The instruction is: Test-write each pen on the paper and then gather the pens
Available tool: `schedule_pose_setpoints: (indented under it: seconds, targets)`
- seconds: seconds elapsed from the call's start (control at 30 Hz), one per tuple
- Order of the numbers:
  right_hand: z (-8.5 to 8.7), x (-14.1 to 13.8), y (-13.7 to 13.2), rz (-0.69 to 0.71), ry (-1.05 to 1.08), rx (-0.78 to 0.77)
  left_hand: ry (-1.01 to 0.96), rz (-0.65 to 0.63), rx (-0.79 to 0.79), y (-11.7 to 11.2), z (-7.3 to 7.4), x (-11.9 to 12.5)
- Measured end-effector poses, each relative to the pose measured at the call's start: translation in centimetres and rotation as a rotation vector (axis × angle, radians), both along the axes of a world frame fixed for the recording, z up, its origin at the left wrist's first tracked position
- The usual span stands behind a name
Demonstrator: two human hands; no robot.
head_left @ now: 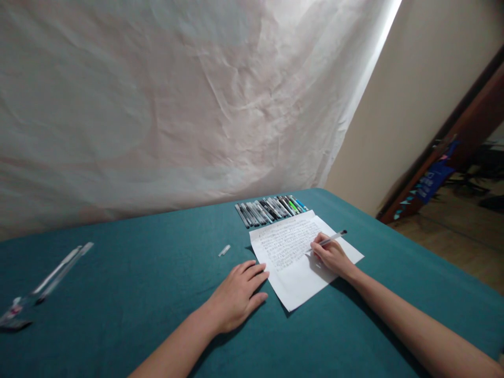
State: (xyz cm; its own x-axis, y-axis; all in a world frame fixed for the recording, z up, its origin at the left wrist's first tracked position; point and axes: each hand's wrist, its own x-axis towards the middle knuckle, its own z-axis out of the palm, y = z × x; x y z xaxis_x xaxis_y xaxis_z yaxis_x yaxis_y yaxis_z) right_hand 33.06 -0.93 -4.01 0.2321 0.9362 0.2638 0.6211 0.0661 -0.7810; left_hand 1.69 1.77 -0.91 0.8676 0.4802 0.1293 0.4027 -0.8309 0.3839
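My right hand [328, 254] grips a pen [333, 238] with a clear barrel and a dark end, its tip at the sheet of paper [297, 286]. Lines of small handwriting fill the upper part of the sheet; the lower part is blank white. My left hand [242, 294] lies flat with its fingers spread, the fingertips at the paper's left edge. Beyond the sheet, a row of several pens [271, 210] lies side by side, mostly clear and black, with a green and a blue one at the right end. A small whitish pen cap [224, 250] rests left of the paper.
A green cloth covers the table [149, 273]. At its far left lie long thin clear items [63, 270], blurred, and a small dark-and-clear object [14, 315]. A pale hanging sheet [177, 105] stands behind the table. On the right are a wall and a doorway.
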Motion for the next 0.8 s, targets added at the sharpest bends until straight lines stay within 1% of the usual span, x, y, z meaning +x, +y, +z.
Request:
schedule_pose_setpoints:
  seconds: [0.13,0.3,0.43,0.6,0.8]
  targets:
    - [0.00,-0.11,-0.06,0.013,-0.017,0.007,0.005,-0.001,0.004,-0.04,0.07,0.03]
    - [0.01,-0.25,-0.03,0.034,-0.081,0.063,0.020,0.002,0.017,-0.06,0.00,0.00]
    - [0.07,-0.27,0.07,0.042,-0.082,0.056,0.006,-0.002,0.020,-0.05,0.03,-0.06]
    - [0.05,-0.16,0.11,0.038,-0.104,0.086,-0.002,0.004,0.020,-0.07,0.08,-0.04]
    - [0.15,-0.23,-0.08,0.030,-0.096,0.067,-0.010,0.003,0.013,-0.14,0.05,0.00]
